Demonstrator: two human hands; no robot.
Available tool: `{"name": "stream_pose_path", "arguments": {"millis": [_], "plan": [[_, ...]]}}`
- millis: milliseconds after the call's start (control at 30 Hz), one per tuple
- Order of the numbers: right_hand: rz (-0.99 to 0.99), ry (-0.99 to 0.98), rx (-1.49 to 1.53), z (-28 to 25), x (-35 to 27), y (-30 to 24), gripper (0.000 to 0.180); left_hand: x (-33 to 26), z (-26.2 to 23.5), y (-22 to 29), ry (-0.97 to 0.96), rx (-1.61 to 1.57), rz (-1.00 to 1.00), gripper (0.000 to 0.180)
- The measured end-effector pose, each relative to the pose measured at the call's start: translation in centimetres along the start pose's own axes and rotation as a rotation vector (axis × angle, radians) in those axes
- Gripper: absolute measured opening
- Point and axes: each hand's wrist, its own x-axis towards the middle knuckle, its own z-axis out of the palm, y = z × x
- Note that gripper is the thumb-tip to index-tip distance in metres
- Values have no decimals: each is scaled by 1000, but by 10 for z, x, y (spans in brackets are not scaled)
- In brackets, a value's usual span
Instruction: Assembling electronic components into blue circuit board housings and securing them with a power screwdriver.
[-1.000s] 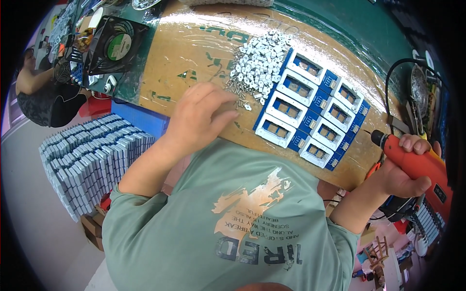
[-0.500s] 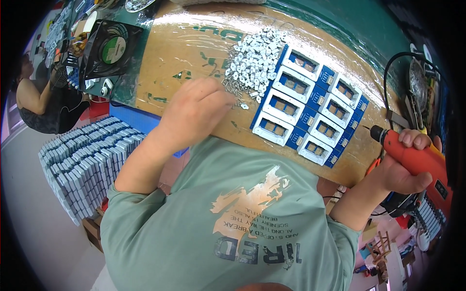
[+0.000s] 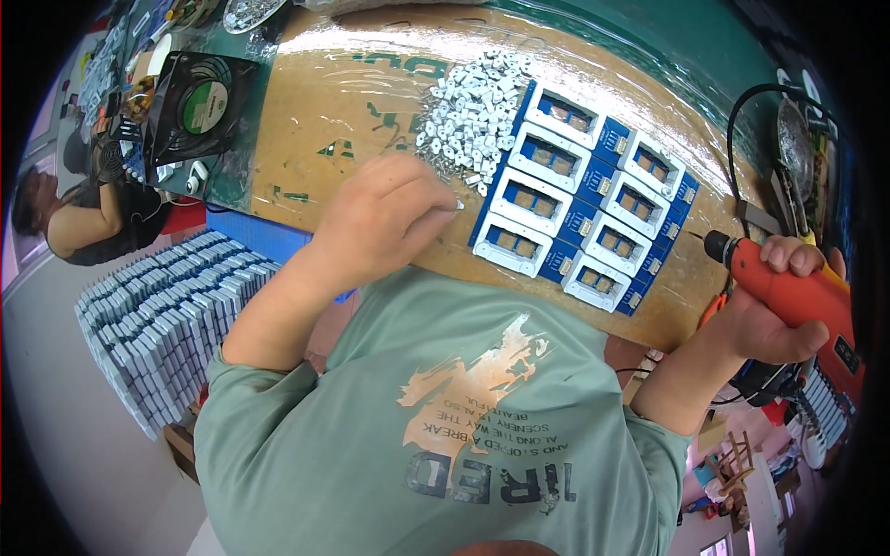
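My left hand (image 3: 389, 211) is over the wooden board, fingers pinched together. At its fingertips is a small white plastic piece (image 3: 460, 205). Just beyond lies a heap of similar white pieces (image 3: 475, 111), with loose screws at its near edge partly hidden by my hand. To the right of the heap lies a blue circuit board panel (image 3: 577, 206) bearing two columns of white rectangular frames (image 3: 531, 201). My right hand (image 3: 783, 310) is wrapped round a red electric screwdriver (image 3: 788, 278), its bit pointing left toward the panel and apart from it.
A black fan (image 3: 202, 107) stands at the back left. Stacked grey-white parts (image 3: 176, 320) rise beside the table at left, with another person (image 3: 88, 208) seated beyond. A black cable (image 3: 737, 153) loops at right near a metal dish (image 3: 793, 153).
My left hand has moved right and slightly nearer me, its fingertips reaching a small white piece that lay on the board. My right hand keeps holding the screwdriver. The view has shifted slightly.
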Motion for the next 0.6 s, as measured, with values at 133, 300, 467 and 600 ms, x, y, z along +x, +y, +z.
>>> {"name": "stream_pose_path", "arguments": {"millis": [133,300,467,600], "plan": [[-3,26,-10,2,-2,0,72,2,-1,1,-21,4,16,15],[-8,11,-49,5,-2,1,73,4,-5,5,-71,44,5,14],[-10,19,-28,7,-3,1,74,4,-5,7,-78,45,-20,13],[-17,11,-4,6,-3,2,79,8,-6,10,-124,70,-33,12]]}}
